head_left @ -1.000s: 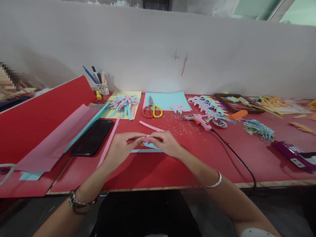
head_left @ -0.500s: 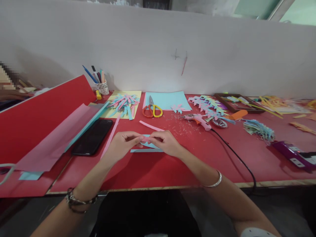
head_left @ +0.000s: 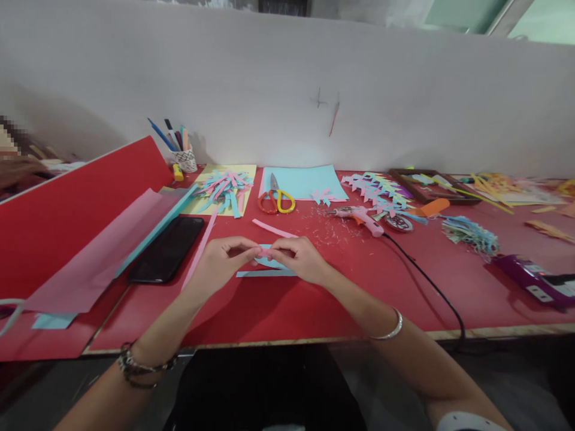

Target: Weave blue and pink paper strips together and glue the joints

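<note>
Between the fingertips of both hands is a small piece of pink paper [head_left: 265, 253]. My left hand [head_left: 227, 260] pinches its left end, and my right hand [head_left: 302, 260] pinches its right end; the fingers hide most of it. Just behind and below the fingers lies light blue paper [head_left: 273, 263], partly covered. Nearer to me a light blue paper strip [head_left: 258, 274] lies flat on the red table [head_left: 269, 317]. A pink paper strip [head_left: 272, 228] slants away behind my right hand, and a longer pink strip [head_left: 200, 250] runs beside my left hand.
Scissors [head_left: 276, 202] lie behind my hands, near blue sheets [head_left: 299, 179]. A pink glue gun [head_left: 362, 218] with a black cord is to the right. A black phone [head_left: 167, 250] lies left. Cut strips [head_left: 227, 185], a pen cup [head_left: 185, 160] and a purple device [head_left: 534, 281] stand around.
Both hands keep their pinch on the pink paper in nearly the same place. The whole view has shifted very slightly.
</note>
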A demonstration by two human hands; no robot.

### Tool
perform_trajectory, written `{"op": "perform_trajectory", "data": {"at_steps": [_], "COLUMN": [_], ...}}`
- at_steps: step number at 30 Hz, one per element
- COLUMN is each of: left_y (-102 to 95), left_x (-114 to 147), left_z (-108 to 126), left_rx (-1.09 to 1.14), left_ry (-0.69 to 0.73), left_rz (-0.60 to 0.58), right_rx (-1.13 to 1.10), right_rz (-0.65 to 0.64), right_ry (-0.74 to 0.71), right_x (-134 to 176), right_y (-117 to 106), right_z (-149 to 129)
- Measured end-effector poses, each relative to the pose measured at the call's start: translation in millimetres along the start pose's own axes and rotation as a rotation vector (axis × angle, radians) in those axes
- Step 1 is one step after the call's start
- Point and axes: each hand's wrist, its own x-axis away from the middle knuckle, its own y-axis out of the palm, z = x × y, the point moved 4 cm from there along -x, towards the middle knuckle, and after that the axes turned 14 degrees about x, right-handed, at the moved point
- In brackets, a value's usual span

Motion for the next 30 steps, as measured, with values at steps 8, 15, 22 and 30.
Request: {"op": "perform_trajectory", "data": {"at_steps": [8,15,22,30], "left_y": [-0.2,-7.6,-24.8,-31.4], "left_x": [-1,-2,-3,-3], "left_z": [1,5,10,6], "left_rx": [-0.069,-0.148,-0.227,-0.222], "left_ry": [0.038,0.080,0.158,0.183], "left_rz": [0.020,0.071,0.165,0.184], "right_rx": [-0.003,0.016,0.076,0.028], "right_rz": [0.023,0.021,0.089,0.117], "right_ry": [0.002,0.029,0.155,0.188], "right_x": [0,-1,-1,-1], "right_y": [-1,-2,-6,-9], "right_z": [0,4,12,13]}}
